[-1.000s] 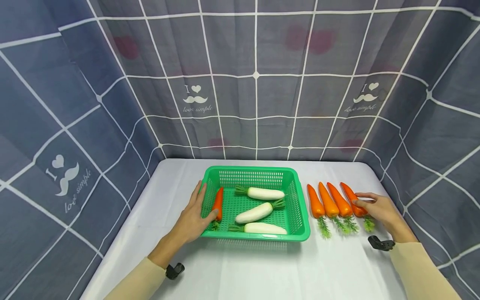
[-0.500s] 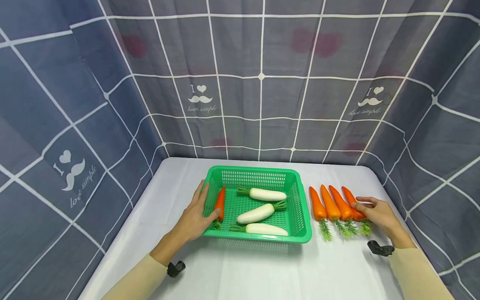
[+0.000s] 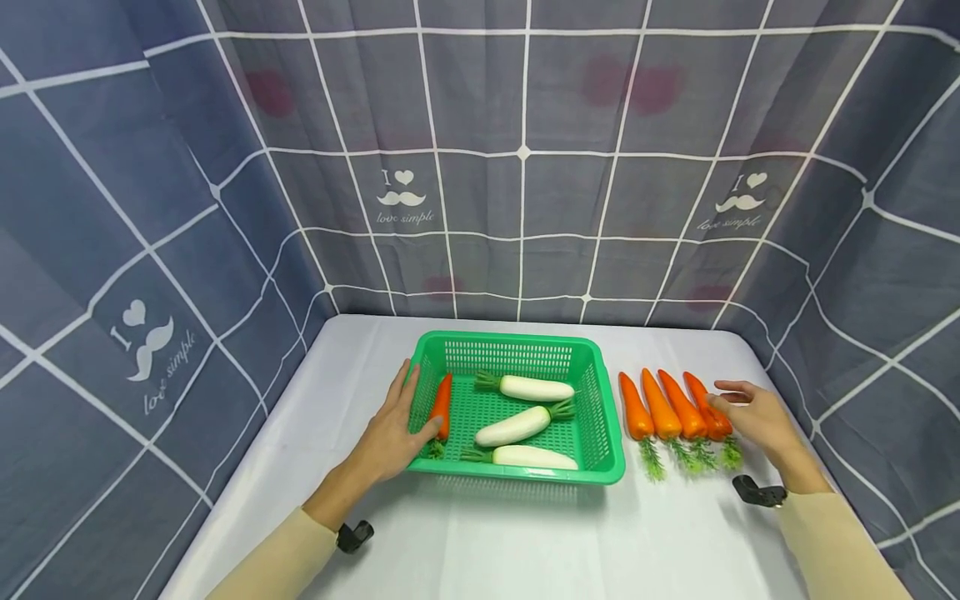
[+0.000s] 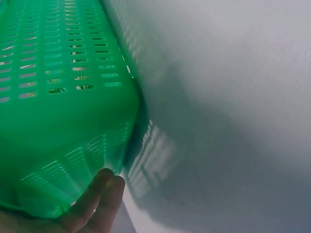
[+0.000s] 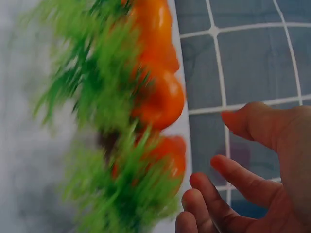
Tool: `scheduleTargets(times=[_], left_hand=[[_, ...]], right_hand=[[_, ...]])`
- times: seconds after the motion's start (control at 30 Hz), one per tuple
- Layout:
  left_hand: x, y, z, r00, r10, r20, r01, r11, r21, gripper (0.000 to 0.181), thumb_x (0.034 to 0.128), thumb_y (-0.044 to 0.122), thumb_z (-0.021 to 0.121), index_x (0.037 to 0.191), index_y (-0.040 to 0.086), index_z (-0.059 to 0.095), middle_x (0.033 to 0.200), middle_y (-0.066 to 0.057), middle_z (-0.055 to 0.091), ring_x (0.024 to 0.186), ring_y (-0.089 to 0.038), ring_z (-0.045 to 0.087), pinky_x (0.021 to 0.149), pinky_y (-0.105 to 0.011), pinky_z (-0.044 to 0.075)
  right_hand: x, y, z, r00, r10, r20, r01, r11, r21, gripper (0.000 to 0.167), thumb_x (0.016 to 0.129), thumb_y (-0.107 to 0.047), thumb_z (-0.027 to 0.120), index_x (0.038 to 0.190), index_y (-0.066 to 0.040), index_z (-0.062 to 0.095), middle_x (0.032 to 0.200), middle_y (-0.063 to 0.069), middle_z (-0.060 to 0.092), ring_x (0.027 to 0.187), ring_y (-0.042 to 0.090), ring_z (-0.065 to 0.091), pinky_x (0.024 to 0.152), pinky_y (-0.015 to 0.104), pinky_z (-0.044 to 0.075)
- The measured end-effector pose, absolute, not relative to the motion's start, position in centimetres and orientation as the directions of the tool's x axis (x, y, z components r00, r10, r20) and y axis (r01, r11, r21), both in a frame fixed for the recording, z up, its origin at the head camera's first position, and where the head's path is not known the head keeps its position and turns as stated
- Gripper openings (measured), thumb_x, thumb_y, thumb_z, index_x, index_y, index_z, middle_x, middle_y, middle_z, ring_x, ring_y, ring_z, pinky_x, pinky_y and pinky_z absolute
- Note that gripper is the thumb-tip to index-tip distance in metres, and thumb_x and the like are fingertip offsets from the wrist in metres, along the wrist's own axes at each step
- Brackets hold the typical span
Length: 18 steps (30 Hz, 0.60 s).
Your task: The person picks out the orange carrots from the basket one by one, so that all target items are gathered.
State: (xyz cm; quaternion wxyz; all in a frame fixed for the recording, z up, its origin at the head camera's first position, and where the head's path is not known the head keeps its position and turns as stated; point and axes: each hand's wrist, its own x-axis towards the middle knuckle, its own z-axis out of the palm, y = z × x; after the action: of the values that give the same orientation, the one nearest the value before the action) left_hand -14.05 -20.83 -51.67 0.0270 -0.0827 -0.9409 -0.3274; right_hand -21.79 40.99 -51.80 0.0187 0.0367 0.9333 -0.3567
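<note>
In the head view my left hand [image 3: 386,433] holds the left end of a green plastic basket [image 3: 517,477], thumb over the rim and fingers along the outer wall. Straight fingers [image 4: 104,196] lie against that wall in the left wrist view. One orange carrot [image 3: 442,404] and three white radishes [image 3: 523,426] with green tops lie in the basket. To its right is a row of carrots [image 3: 662,408] with leafy tops. My right hand [image 3: 757,417] hovers at the rightmost carrot [image 3: 707,404]; its fingers are spread and hold nothing in the right wrist view.
A white cloth [image 3: 525,542] covers the table. Dark grid-patterned curtains [image 3: 517,192] surround it at the back and both sides. Each wrist wears a small black camera [image 3: 759,492].
My right hand has shifted the rightmost carrot left against its neighbours, then let go and drawn slightly up and away. The left hand stays on the basket; the head view has tilted slightly.
</note>
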Motion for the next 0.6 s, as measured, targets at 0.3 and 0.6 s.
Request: scheduleTargets(times=[0.3,0.6], left_hand=[[-14.2,-20.8,-51.6,-0.983,0.149,0.107,0.183,0.770,0.611,0.100,0.1171,0.049,0.066,0.189,0.009,0.009,0.199,-0.013,-0.002,0.166,-0.058,0.049,0.125,-0.077,0.051],[-14.1,-21.1,-51.1,-0.986,0.153,0.066,0.163,0.798,0.581,0.107,0.1150,0.053,0.070,0.189,0.012,0.004,0.198,-0.012,-0.014,0.153,-0.055,0.064,0.103,-0.061,0.068]], right_hand=[[-21.9,36.9,-49.1,-0.993,0.019,0.113,-0.052,0.803,-0.594,0.059,0.115,-0.041,0.075,0.156,0.001,0.069,0.143,0.035,0.076,0.122,0.055,0.077,0.081,0.031,0.057],[-22.3,31.2,-46.0,-0.985,-0.114,0.128,-0.170,0.758,-0.629,0.055,0.115,-0.037,0.075,0.159,-0.005,0.069,0.147,0.031,0.076,0.122,0.045,0.077,0.082,0.030,0.058]])
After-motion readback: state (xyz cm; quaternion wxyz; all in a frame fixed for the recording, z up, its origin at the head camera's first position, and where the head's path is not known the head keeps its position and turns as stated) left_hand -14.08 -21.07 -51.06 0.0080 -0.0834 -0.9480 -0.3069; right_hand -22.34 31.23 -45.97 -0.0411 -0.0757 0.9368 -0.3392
